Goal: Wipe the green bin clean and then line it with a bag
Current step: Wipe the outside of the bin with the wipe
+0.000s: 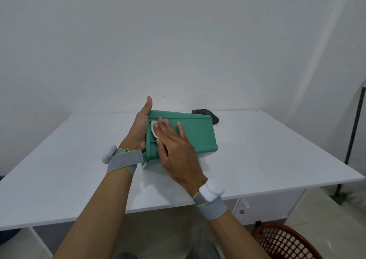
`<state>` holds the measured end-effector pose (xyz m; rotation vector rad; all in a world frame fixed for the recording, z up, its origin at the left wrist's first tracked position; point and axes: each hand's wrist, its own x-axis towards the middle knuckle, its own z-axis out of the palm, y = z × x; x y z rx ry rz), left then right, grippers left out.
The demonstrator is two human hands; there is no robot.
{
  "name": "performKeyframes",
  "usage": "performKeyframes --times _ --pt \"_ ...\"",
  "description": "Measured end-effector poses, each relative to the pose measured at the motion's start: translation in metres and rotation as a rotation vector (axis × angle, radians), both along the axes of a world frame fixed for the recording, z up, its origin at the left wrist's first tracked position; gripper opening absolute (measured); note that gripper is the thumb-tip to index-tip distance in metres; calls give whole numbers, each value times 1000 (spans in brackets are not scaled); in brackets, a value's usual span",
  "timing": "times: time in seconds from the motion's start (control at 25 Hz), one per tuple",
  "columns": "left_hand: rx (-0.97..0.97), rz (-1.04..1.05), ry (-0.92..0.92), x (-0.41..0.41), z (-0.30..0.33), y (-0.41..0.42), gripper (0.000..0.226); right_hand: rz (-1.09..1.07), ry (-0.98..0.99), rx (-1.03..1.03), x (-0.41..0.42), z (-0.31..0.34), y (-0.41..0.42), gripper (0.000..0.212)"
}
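Observation:
The green bin (198,134) lies on its side in the middle of the white table (277,150). My left hand (141,126) grips its left end, thumb raised above the edge. My right hand (174,150) lies flat on the bin's upper side and presses a small white wipe (154,130) against it; only the wipe's left edge shows under my fingers. A crumpled black bag (208,115) rests on the table just behind the bin's far right corner. Both wrists wear grey straps with white sensors.
The table stands against a white wall. A red mesh basket (285,241) sits on the floor at the lower right. A dark pole (354,140) stands at the right edge, beyond the table.

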<state>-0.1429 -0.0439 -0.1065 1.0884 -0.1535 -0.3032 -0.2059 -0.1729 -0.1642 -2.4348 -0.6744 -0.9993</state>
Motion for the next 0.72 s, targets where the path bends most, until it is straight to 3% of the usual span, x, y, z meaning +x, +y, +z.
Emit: performKeyframes --times 0.48,0.72 --pt "67 29 39 1 4 2 85 -150 19 154 14 -31 -112 46" --pt "66 44 49 1 3 0 86 -169 36 247 14 -36 -112 46"
